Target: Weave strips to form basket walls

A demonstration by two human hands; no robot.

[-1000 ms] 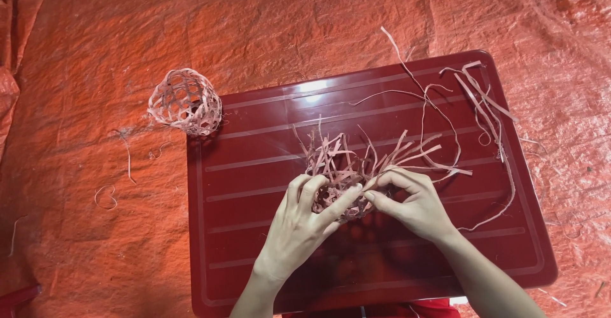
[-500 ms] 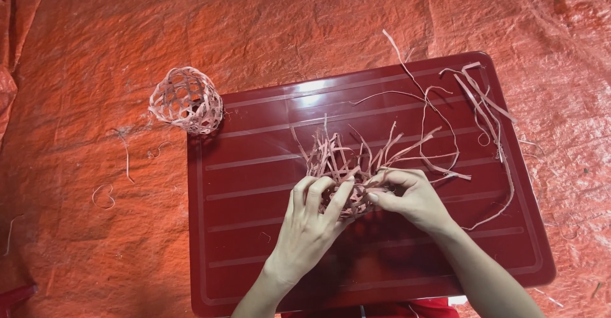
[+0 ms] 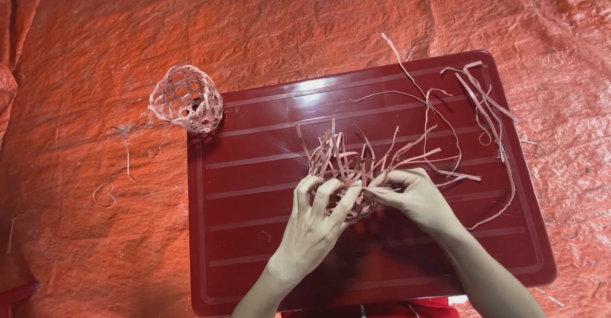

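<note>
A half-woven ball of thin pale strips (image 3: 347, 165) rests on a dark red ribbed tray (image 3: 254, 229), with loose strip ends sticking up and out to the right. My left hand (image 3: 316, 226) grips its lower left side with fingers curled over the weave. On the right side of the weave, my right hand (image 3: 414, 197) pinches a strip between thumb and fingers. A finished woven openwork ball (image 3: 186, 98) lies at the tray's upper left corner, partly on the orange sheet.
Long loose strips (image 3: 484, 108) trail across the tray's upper right and over its right edge. Short strip scraps (image 3: 108, 190) lie on the crinkled orange tarp (image 3: 95, 38) left of the tray. The tarp covers the whole ground around.
Both hands and the weave have shifted slightly down and left on the tray. My left fingers have closed further over the weave, and the upright strip ends have bunched closer.
</note>
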